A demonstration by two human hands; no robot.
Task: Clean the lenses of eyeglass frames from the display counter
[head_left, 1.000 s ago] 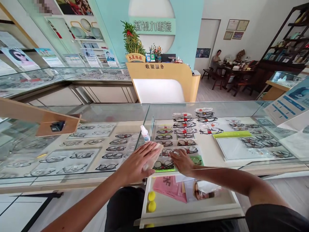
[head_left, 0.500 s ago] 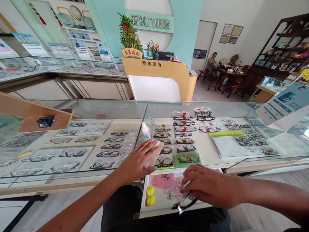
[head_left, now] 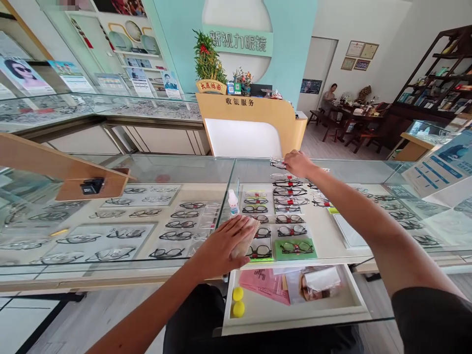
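My left hand point(head_left: 226, 241) lies with its fingers flat over a beige folded cloth point(head_left: 251, 233) on the glass counter, thumb apart. Just beyond the fingertips stands a small white bottle point(head_left: 233, 201). My right hand point(head_left: 298, 163) is stretched to the far edge of the counter, its fingers closed on a pair of eyeglasses point(head_left: 276, 162) above a row of glasses. Nearer, several dark-framed eyeglasses with red tags point(head_left: 289, 191) sit in columns. One pair point(head_left: 296, 247) is on a green card.
An open white drawer point(head_left: 295, 319) juts out before my lap, with pink envelopes point(head_left: 260, 285), plastic packets point(head_left: 322, 280) and two yellow round things point(head_left: 238, 301). A wooden stand point(head_left: 73, 191) is at left, a blue-white display sign point(head_left: 438, 167) at right. A person point(head_left: 328, 101) sits far back.
My right hand has moved from above the drawer, where it held dark-framed eyeglasses, forward to the counter's far edge. My left hand stays on the cloth. The view has shifted slightly.
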